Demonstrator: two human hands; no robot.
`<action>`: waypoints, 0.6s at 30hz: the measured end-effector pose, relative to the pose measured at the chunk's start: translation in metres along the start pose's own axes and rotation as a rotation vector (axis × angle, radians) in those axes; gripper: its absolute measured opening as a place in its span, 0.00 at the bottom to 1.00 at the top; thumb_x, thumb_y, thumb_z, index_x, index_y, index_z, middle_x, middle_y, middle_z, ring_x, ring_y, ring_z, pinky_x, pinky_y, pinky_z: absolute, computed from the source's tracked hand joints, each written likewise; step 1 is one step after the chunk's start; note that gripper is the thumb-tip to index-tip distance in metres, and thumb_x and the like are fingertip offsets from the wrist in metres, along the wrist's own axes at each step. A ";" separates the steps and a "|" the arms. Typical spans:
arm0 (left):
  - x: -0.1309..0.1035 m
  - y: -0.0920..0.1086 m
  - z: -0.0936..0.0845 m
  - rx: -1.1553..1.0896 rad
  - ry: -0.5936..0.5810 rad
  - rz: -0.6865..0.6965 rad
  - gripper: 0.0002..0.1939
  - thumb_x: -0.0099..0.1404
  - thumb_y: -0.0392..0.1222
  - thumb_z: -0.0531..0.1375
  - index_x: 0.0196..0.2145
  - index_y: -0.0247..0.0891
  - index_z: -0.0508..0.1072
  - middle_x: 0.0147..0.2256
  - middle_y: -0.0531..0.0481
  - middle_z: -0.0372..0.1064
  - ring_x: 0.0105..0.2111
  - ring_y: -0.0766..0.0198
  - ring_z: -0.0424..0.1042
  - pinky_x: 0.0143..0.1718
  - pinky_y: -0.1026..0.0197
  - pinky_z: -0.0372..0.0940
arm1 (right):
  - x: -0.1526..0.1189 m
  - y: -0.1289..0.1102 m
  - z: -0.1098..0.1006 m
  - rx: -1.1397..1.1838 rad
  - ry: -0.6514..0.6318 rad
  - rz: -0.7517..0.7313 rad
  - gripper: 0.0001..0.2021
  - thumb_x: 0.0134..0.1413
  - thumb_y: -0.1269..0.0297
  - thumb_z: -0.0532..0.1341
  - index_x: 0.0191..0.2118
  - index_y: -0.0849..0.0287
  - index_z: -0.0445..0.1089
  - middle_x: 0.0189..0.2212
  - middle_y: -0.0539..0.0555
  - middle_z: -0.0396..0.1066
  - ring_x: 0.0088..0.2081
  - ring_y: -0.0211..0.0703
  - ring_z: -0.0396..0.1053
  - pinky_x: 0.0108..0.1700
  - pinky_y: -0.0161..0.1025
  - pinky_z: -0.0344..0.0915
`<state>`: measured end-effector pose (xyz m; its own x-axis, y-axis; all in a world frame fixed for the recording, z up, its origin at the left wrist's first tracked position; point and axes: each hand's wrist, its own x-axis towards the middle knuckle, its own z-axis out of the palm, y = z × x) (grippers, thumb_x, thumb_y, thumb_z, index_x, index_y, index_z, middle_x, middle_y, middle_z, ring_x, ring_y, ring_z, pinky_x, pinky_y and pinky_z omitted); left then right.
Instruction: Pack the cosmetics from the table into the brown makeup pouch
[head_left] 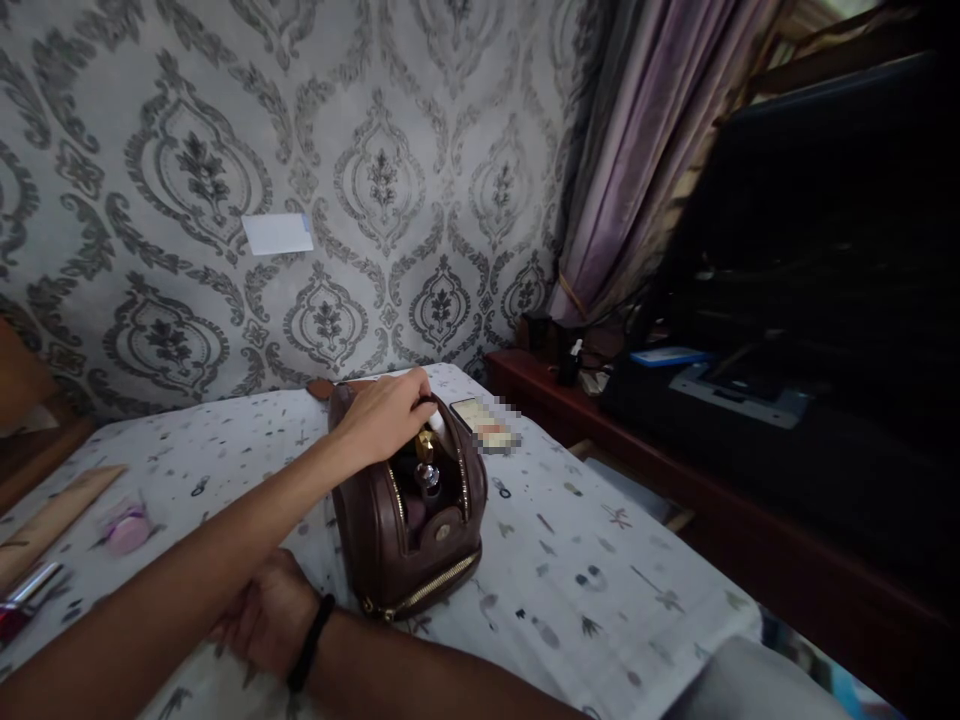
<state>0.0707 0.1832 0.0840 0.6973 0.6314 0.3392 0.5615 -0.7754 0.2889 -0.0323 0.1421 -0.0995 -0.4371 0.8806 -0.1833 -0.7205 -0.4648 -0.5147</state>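
Our brown handbag [364,540] stands mid-cloth [637,640], top already unzipped, lower zip closed, bottles [428,478] inside. Our left hand [390,412] curls its fingers at the far opening; their grip we cannot tell, nor that of our half-hidden right hand [277,610], near left. Far left, a pink container [129,530] lies outside.

Brown bag [379,545], gold zip [439,588]; grey-patterned wallpaper [382,170]
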 end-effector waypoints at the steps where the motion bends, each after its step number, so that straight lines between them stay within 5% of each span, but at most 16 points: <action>1: 0.000 0.000 0.000 -0.010 0.000 -0.001 0.05 0.65 0.40 0.56 0.38 0.39 0.70 0.28 0.52 0.71 0.31 0.59 0.69 0.33 0.60 0.58 | -0.001 0.000 0.001 -0.004 -0.002 -0.007 0.09 0.50 0.70 0.57 0.32 0.66 0.74 0.19 0.52 0.71 0.18 0.37 0.68 0.21 0.31 0.62; 18: 0.003 -0.006 0.006 -0.139 0.047 -0.045 0.02 0.65 0.37 0.54 0.35 0.39 0.66 0.27 0.53 0.69 0.30 0.61 0.69 0.31 0.61 0.59 | 0.004 0.003 -0.001 -0.007 0.002 0.002 0.08 0.49 0.66 0.60 0.30 0.66 0.73 0.18 0.52 0.70 0.19 0.38 0.68 0.19 0.32 0.56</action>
<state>0.0715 0.1897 0.0780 0.6493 0.6681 0.3633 0.5224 -0.7390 0.4254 -0.0352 0.1446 -0.1027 -0.4371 0.8800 -0.1858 -0.7160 -0.4655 -0.5202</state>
